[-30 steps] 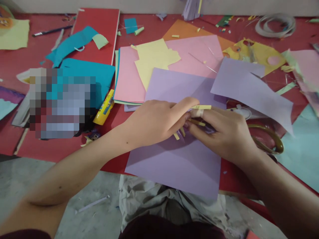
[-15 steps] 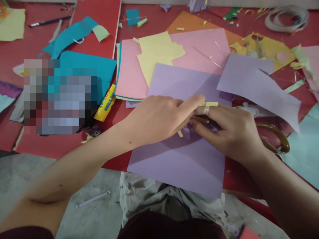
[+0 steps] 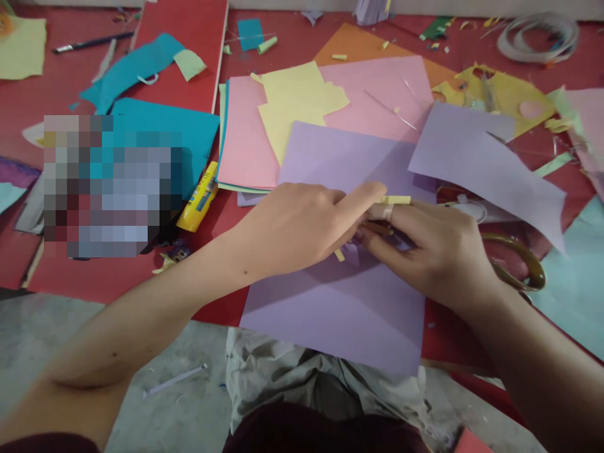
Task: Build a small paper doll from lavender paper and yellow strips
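Note:
My left hand (image 3: 309, 220) and my right hand (image 3: 434, 248) meet over a purple paper sheet (image 3: 335, 314) that overhangs the table's front edge. Between their closed fingers is a small purple and yellow paper piece (image 3: 350, 254), mostly hidden. A yellow paper strip (image 3: 397, 200) sticks out above the right index finger, which has a pale band round it. Another yellow strip (image 3: 340, 255) pokes out below the left hand. Right of my right hand lies an olive-coloured handle loop (image 3: 538, 277), seemingly of scissors, partly under a cut purple sheet (image 3: 491, 148).
A yellow glue stick (image 3: 198, 198) lies left of the stacked pink sheets (image 3: 248, 138). Torn yellow paper (image 3: 302, 94) rests on them. Blue paper (image 3: 165, 119) and a blurred-out object (image 3: 136, 195) are at left. A clear tubing coil (image 3: 538, 38) sits at the back right.
The hands keep almost the same pose over the purple sheet, fingers still together. The whole view has shifted very slightly; no object has visibly moved.

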{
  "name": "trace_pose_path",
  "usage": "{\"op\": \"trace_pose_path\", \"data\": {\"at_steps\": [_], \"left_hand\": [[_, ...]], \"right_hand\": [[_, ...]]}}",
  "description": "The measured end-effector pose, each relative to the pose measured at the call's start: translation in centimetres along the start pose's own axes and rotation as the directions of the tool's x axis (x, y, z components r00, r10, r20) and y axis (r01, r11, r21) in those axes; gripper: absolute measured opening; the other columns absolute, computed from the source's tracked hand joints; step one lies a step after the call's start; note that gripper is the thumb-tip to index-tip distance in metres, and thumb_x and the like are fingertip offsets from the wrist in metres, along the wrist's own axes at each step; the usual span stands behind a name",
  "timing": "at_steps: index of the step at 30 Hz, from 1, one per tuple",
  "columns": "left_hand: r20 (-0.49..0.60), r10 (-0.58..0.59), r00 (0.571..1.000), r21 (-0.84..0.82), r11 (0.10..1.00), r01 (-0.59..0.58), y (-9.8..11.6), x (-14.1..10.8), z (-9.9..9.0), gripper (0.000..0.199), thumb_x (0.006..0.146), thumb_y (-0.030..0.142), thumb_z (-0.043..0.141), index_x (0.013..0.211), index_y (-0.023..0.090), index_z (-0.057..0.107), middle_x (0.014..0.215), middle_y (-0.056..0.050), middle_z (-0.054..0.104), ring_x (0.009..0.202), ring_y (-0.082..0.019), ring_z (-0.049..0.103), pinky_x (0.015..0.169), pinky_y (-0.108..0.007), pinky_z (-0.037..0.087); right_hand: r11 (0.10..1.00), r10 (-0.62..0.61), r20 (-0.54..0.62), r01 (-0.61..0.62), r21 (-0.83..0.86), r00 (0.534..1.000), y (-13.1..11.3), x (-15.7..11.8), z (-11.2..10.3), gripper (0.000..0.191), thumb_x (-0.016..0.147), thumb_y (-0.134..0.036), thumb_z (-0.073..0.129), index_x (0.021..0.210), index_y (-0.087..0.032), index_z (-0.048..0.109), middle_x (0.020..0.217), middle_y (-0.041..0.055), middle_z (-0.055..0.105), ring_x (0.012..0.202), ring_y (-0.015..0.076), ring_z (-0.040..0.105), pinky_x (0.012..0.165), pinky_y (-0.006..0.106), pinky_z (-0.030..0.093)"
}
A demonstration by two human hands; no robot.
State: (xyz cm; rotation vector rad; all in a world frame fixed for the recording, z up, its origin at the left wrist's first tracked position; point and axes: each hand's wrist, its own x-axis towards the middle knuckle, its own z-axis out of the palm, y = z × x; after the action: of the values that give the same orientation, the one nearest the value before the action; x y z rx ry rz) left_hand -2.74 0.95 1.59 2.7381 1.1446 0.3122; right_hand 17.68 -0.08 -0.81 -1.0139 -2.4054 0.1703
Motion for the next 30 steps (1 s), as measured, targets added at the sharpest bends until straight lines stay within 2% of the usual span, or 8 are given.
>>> {"op": "trace_pose_path", "data": {"at_steps": [16,30], "left_hand": [[0.005,0.034,0.999,0.045,0.998,-0.034,0.02,-0.06,-0.09,0.031,0.1,0.022,0.039,0.127,0.018,0.053,0.078,-0.003,0.071,0.065,-0.015,0.065,0.058,-0.023,0.045],[-0.026,0.066,0.998,0.107,0.992,-0.063,-0.2,-0.09,0.32,0.032,0.099,0.022,0.039,0.127,0.018,0.053,0.074,-0.002,0.069,0.061,-0.014,0.062,0.054,-0.023,0.041]], "right_hand": [[0.993,-0.014,0.026,0.016,-0.119,1.0,-0.13,-0.38,-0.28,0.013,0.095,-0.023,0.055,0.083,-0.021,0.061,0.063,0.0018,0.062,0.055,0.0167,0.056,0.051,0.031,0.038],[0.991,-0.044,0.017,0.045,-0.129,0.999,-0.18,-0.09,-0.24,0.013,0.095,-0.023,0.057,0.084,-0.019,0.063,0.063,0.0012,0.063,0.053,0.0148,0.057,0.05,0.029,0.039]]}}
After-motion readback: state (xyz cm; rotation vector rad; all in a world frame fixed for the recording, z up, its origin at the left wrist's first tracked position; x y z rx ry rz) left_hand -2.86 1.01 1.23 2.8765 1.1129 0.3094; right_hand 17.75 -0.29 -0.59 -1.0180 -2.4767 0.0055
